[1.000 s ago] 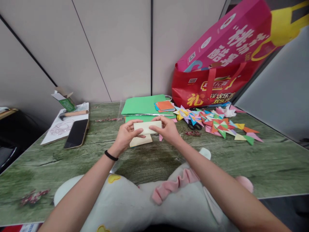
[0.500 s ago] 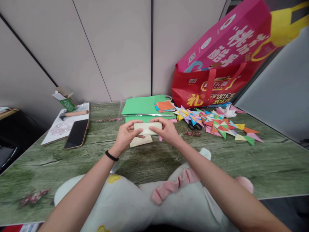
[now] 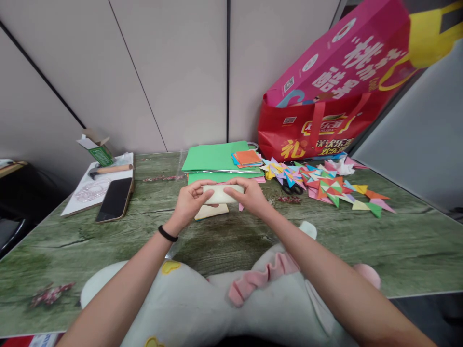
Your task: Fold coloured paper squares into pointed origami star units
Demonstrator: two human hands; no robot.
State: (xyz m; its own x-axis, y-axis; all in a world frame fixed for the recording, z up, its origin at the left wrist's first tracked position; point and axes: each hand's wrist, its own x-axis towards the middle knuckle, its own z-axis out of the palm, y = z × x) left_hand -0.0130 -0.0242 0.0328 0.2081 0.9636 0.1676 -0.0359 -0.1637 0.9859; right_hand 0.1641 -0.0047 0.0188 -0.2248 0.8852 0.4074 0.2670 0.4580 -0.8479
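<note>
A small cream strip of folded paper (image 3: 218, 194) is held up level between both hands, above the table. My left hand (image 3: 191, 200) pinches its left end, thumb on the near face and fingers behind. At the right end, my right hand (image 3: 251, 195) grips it the same way, with the thumb pressed on the front. Just below the strip, a small stack of cream paper (image 3: 212, 212) lies on the table, partly covered by my left hand. A bit of pink paper (image 3: 241, 207) shows under the right hand.
Green paper sheets (image 3: 213, 156) lie behind my hands, topped by small orange squares (image 3: 248, 158). To the right are folded paper stars (image 3: 331, 187), black scissors (image 3: 292, 188) and a red bag (image 3: 307, 130). A phone (image 3: 115, 198) and hammer (image 3: 112, 168) lie left. A plush toy (image 3: 202, 299) is in front of me.
The paper strip is tilted a little differently and sits slightly lower. Both hands keep their hold on its ends, with the fingers shifted only slightly.
</note>
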